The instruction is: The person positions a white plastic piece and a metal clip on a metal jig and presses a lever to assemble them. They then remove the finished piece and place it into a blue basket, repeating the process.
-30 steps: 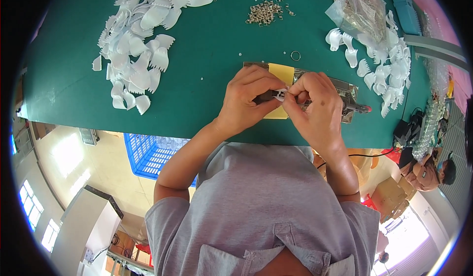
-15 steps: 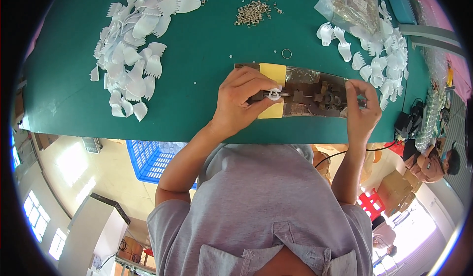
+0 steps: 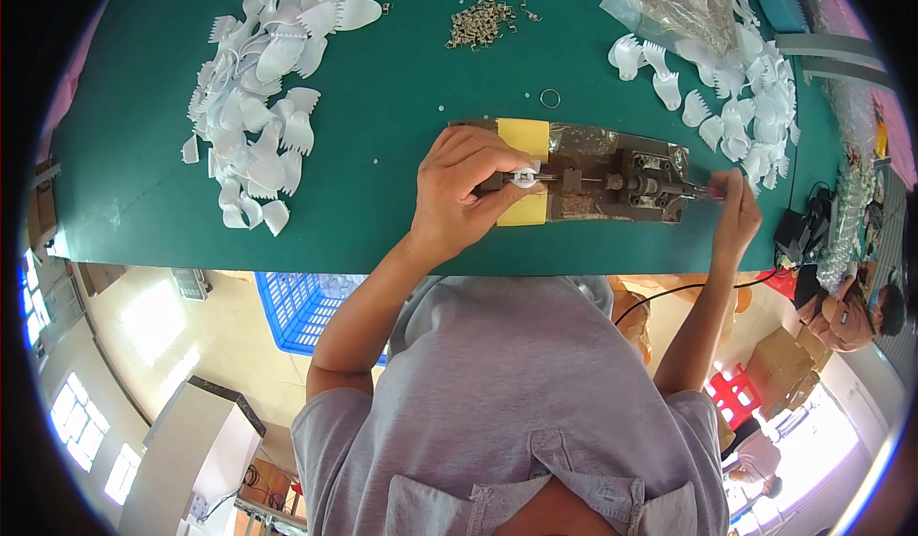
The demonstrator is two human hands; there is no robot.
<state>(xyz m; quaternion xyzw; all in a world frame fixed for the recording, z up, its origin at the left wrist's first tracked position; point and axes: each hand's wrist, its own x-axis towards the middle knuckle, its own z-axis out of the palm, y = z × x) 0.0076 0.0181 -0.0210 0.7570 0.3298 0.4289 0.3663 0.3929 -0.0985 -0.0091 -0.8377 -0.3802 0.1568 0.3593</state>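
Note:
A brown bench jig (image 3: 612, 201) with a yellow band (image 3: 523, 213) around it lies across the near part of the green table. At its left end my left hand (image 3: 464, 187) pinches a small white plastic clip (image 3: 524, 176), thumb and fingers closed on its sides against the jig's thin metal tip. Off the jig's right end my right hand (image 3: 736, 213) is closed on the red-tipped lever (image 3: 703, 192) of the metal toggle clamp (image 3: 650, 182). The fingers hide part of the lever's end.
Toothed white plastic pieces lie heaped at left (image 3: 258, 106) and at right (image 3: 741, 120). Beyond the jig are a pile of small metal springs (image 3: 480, 23), a metal ring (image 3: 550, 98) and a clear plastic bag (image 3: 674, 10). A blue basket (image 3: 296, 316) stands below the table edge.
My right hand has moved rightward with the lever, away from the jig, uncovering the clamp's right end. My left hand keeps its hold on the white clip. The view has shifted slightly.

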